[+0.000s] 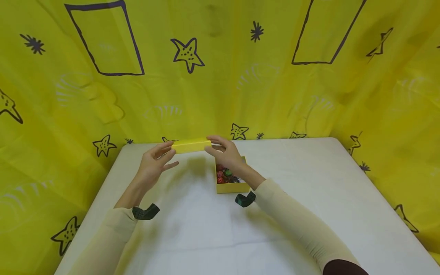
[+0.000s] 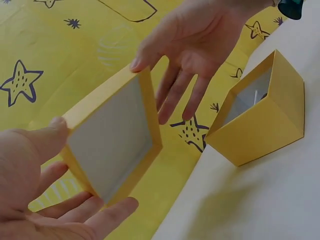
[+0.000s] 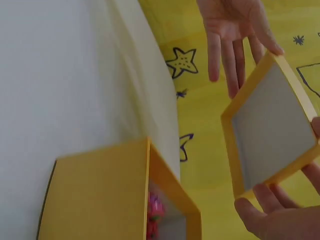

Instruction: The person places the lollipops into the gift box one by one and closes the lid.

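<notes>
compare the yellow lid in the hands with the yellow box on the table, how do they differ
The shallow yellow cardboard lid is held in the air between the left hand and the right hand; the deeper yellow cardboard box rests on the white table. The lid's pale inside is empty; the box holds small red and green pieces. Both are square, yellow outside and pale inside.

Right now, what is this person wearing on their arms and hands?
Both hands are bare. Each arm has a long, close-fitting cream sleeve reaching the wrist. A small dark green camera mount sits under each wrist. A dark maroon cuff shows at the upper end of the right sleeve. No rings or watch can be seen.
</notes>
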Action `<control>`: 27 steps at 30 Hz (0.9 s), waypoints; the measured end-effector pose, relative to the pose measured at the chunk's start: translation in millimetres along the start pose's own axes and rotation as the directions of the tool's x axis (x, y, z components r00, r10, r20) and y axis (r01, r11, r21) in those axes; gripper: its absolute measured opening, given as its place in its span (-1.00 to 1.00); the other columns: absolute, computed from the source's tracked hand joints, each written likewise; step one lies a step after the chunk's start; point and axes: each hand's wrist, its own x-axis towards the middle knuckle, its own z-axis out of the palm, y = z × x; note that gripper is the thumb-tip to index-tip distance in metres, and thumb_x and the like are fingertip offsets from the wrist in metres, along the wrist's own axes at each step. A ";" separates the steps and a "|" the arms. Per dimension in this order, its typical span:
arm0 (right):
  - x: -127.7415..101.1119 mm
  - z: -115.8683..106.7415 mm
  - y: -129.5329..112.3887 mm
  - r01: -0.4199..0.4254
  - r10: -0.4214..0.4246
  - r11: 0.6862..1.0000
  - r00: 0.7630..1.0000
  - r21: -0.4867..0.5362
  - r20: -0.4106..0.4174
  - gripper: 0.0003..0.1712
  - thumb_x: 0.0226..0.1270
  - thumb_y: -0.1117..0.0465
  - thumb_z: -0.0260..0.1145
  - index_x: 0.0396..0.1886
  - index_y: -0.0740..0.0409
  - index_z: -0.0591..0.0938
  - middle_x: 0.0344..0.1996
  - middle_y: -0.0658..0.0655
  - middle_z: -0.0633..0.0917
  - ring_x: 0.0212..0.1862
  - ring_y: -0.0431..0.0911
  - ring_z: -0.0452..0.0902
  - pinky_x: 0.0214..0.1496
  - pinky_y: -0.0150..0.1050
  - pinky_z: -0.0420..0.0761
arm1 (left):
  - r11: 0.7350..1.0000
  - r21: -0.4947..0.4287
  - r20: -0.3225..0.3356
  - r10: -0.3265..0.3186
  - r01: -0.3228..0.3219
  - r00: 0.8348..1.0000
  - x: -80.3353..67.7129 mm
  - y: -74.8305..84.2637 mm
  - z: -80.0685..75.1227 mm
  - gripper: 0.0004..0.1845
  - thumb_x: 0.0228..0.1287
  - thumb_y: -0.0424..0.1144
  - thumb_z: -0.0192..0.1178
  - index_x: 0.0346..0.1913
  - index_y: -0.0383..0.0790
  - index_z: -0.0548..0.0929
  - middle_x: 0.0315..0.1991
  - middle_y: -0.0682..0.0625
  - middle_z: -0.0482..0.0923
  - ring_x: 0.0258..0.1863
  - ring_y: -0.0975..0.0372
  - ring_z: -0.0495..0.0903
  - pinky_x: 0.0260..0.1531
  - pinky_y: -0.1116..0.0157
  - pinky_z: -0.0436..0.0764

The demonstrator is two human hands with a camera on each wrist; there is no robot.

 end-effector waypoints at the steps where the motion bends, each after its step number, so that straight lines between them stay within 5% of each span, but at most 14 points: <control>1: -2.4 -5.6 0.0 0.008 -0.008 1.000 1.000 -0.011 0.025 -0.43 0.51 0.04 0.33 0.44 0.03 0.51 0.40 0.05 0.49 0.40 0.01 0.45 0.34 0.01 0.55 | 1.000 0.013 0.021 0.003 -0.003 1.000 0.2 0.7 0.7 -0.39 0.50 -0.31 0.22 0.51 -0.38 0.32 0.46 -0.19 0.27 0.31 0.11 0.45 0.17 -0.01 0.59; 7: -13.4 -39.1 0.0 0.033 -0.022 0.996 0.992 -0.086 0.123 -0.46 0.50 0.05 0.35 0.42 -0.04 0.54 0.39 0.00 0.53 0.39 -0.03 0.46 0.34 -0.03 0.55 | 0.994 0.103 0.122 0.010 -0.022 0.993 -1.8 2.5 12.0 -0.40 0.42 -0.42 0.28 0.47 -0.37 0.39 0.51 -0.17 0.30 0.45 0.02 0.39 0.12 0.17 0.64; 12: -23.4 -61.7 -0.8 0.047 -0.028 0.990 0.990 -0.132 0.141 -0.46 0.45 0.11 0.41 0.38 0.04 0.58 0.39 0.06 0.53 0.39 0.01 0.47 0.38 -0.03 0.51 | 0.977 0.204 0.096 0.040 -0.059 0.995 -2.7 -2.9 28.8 -0.39 0.31 -0.38 0.41 0.41 -0.25 0.51 0.47 -0.09 0.39 0.47 0.08 0.37 0.14 0.29 0.62; 17: -38.1 -80.3 1.9 0.055 -0.031 0.989 0.985 -0.140 0.168 -0.44 0.40 0.20 0.44 0.36 0.16 0.58 0.41 0.14 0.50 0.40 0.05 0.45 0.44 0.05 0.43 | 0.955 0.285 0.104 0.049 -0.077 0.993 0.8 -13.2 44.7 -0.39 0.21 -0.33 0.50 0.34 -0.18 0.59 0.42 -0.07 0.46 0.43 0.08 0.42 0.21 0.16 0.57; 27: -68.4 -109.7 14.0 0.022 0.011 0.984 0.982 -0.175 0.186 -0.43 0.35 0.23 0.48 0.33 0.19 0.60 0.43 0.16 0.46 0.45 0.04 0.39 0.42 -0.12 0.45 | 0.947 0.265 0.180 0.138 -0.183 0.974 6.9 -36.3 72.2 -0.39 0.06 -0.40 0.57 0.24 -0.28 0.66 0.39 -0.06 0.49 0.38 0.03 0.49 0.18 0.15 0.61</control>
